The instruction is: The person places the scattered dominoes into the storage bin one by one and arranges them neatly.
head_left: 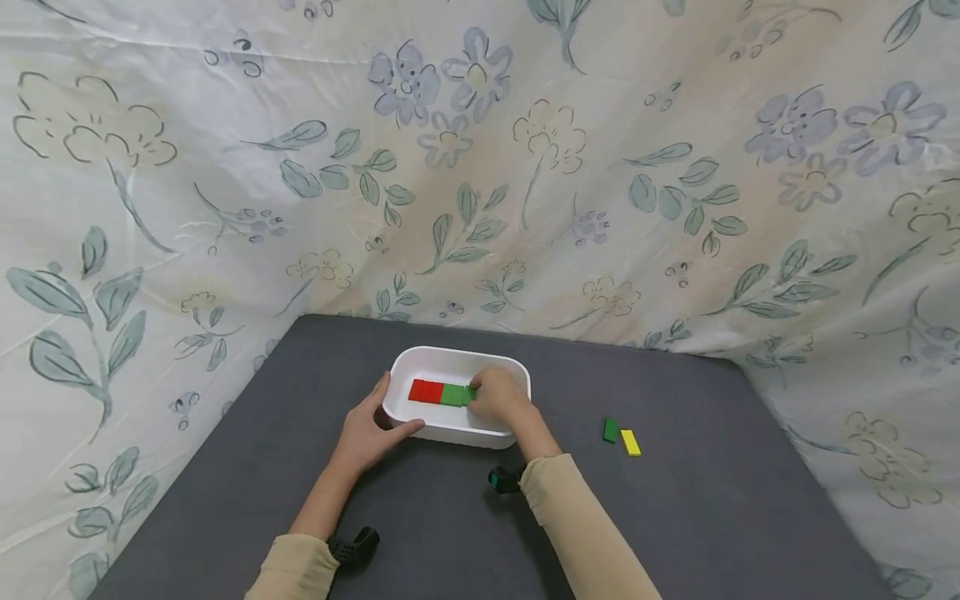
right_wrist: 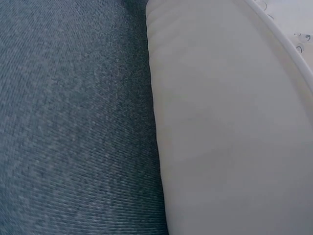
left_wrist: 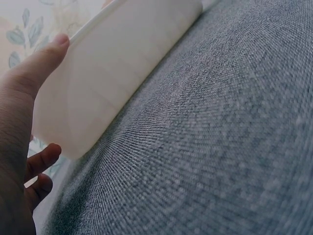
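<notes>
A white plastic tub [head_left: 450,434] with rounded corners stands on the dark grey cloth. My left hand [head_left: 367,435] holds its left end, thumb at the front wall and fingers along the end. In the left wrist view the thumb of that hand [left_wrist: 36,68] touches the rim of the tub [left_wrist: 107,63]. Inside lies a row of flat blocks: red ones [head_left: 426,391] at the left, then a green one [head_left: 452,395]. At the row's right end my right hand [head_left: 498,395] reaches in, fingers curled at another green block [head_left: 470,394]. The right wrist view shows only the tub's outer wall [right_wrist: 230,122] and cloth.
On the cloth right of the tub lie a dark green block [head_left: 611,430] and a yellow block [head_left: 630,442], close together. A floral fabric sheet [head_left: 480,208] hangs behind and at the sides. Black bands [head_left: 355,547] are on both wrists.
</notes>
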The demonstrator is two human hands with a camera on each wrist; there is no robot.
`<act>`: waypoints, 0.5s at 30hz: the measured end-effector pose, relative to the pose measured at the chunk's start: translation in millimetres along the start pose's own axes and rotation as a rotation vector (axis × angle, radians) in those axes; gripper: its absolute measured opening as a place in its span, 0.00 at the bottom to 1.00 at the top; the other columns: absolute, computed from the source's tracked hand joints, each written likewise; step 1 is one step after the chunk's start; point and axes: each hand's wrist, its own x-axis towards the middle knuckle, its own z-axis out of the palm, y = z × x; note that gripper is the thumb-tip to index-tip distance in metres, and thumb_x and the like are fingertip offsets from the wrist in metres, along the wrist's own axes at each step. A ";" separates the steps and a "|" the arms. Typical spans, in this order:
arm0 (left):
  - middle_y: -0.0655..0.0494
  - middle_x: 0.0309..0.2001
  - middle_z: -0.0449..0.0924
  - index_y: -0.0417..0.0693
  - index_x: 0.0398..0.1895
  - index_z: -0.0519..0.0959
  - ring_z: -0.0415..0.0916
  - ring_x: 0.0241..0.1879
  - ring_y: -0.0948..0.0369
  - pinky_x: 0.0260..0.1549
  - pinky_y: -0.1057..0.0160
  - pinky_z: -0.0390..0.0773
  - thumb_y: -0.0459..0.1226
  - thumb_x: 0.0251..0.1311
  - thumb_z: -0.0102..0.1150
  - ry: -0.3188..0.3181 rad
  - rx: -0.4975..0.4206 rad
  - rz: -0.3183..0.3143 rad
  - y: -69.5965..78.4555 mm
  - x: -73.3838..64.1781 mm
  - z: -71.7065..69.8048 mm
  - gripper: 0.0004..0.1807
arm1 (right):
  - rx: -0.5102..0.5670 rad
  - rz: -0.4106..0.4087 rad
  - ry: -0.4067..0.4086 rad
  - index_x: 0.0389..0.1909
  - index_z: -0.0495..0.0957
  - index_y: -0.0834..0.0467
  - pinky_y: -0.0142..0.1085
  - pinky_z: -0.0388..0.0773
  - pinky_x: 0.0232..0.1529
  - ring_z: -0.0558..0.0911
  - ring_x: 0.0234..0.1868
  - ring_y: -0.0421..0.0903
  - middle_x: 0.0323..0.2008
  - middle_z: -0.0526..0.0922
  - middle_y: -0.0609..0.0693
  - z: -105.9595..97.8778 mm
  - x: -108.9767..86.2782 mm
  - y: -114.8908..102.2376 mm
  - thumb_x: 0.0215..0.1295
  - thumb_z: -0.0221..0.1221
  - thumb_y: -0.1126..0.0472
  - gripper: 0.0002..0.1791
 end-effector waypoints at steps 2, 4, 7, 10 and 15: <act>0.44 0.82 0.58 0.39 0.84 0.55 0.62 0.79 0.45 0.69 0.44 0.71 0.51 0.54 0.82 0.000 -0.001 -0.001 0.9 0.2 -0.1 0.62 | -0.004 0.004 -0.004 0.53 0.88 0.63 0.47 0.81 0.63 0.85 0.59 0.53 0.53 0.89 0.56 -0.5 0.0 -0.2 0.60 0.71 0.64 0.19; 0.44 0.82 0.59 0.39 0.84 0.55 0.62 0.79 0.45 0.70 0.44 0.71 0.51 0.53 0.82 -0.001 0.000 -0.002 1.5 0.3 -0.3 0.62 | -0.008 0.010 -0.008 0.53 0.88 0.63 0.46 0.81 0.63 0.85 0.59 0.53 0.53 0.89 0.55 -0.5 0.1 -0.5 0.60 0.71 0.64 0.19; 0.43 0.82 0.58 0.39 0.84 0.55 0.63 0.79 0.44 0.69 0.43 0.72 0.51 0.54 0.82 -0.002 0.001 -0.002 2.0 0.2 -0.6 0.62 | -0.010 0.018 -0.012 0.53 0.88 0.63 0.46 0.80 0.63 0.85 0.59 0.53 0.53 0.89 0.55 -0.2 -0.2 -1.6 0.59 0.71 0.63 0.20; 0.43 0.82 0.58 0.38 0.84 0.55 0.65 0.78 0.44 0.67 0.43 0.74 0.50 0.54 0.82 -0.001 0.000 -0.003 2.9 -0.3 -1.1 0.61 | -0.009 0.022 -0.011 0.54 0.88 0.62 0.47 0.80 0.64 0.84 0.59 0.52 0.53 0.89 0.55 0.1 -0.8 -2.9 0.60 0.72 0.63 0.20; 0.44 0.83 0.58 0.39 0.84 0.55 0.64 0.78 0.44 0.67 0.43 0.74 0.51 0.54 0.82 -0.003 0.005 -0.009 3.4 -0.8 -1.4 0.62 | 0.008 0.035 -0.009 0.54 0.88 0.62 0.48 0.79 0.65 0.84 0.59 0.52 0.55 0.89 0.55 -0.7 -2.4 -5.1 0.62 0.73 0.62 0.20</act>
